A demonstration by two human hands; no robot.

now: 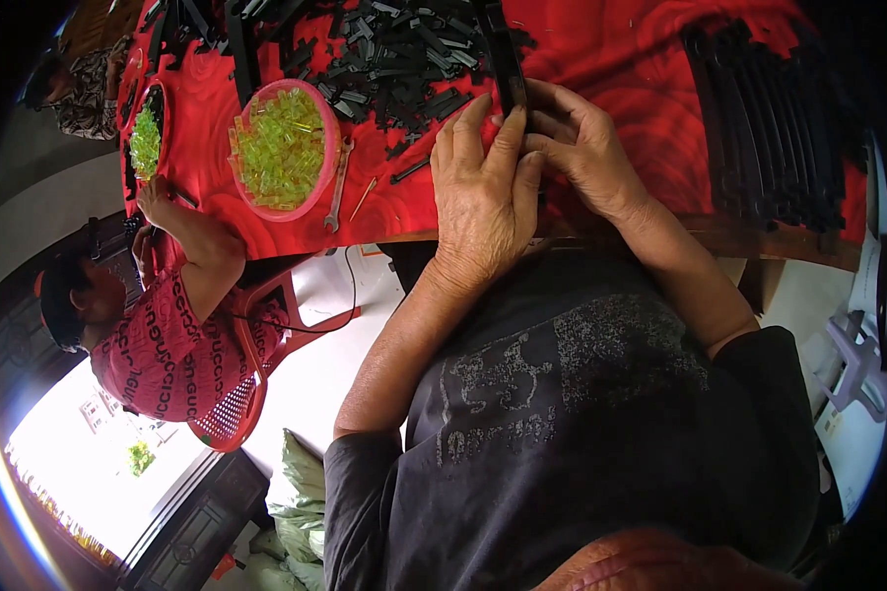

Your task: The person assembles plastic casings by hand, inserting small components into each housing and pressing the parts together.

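Lower-left glare; rim perhaps blurred.

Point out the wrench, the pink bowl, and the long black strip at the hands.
Wrench (340, 185): head view, middle of its shaft.
Pink bowl (332, 138): head view, right side of its rim.
Long black strip (504, 59): head view, middle of its visible length.

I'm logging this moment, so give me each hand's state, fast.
Left hand: partly closed, fingers against a long black strip; whether it grips cannot be told.
Right hand: fingers curled at the strip's near end; grip hidden, cannot be told.
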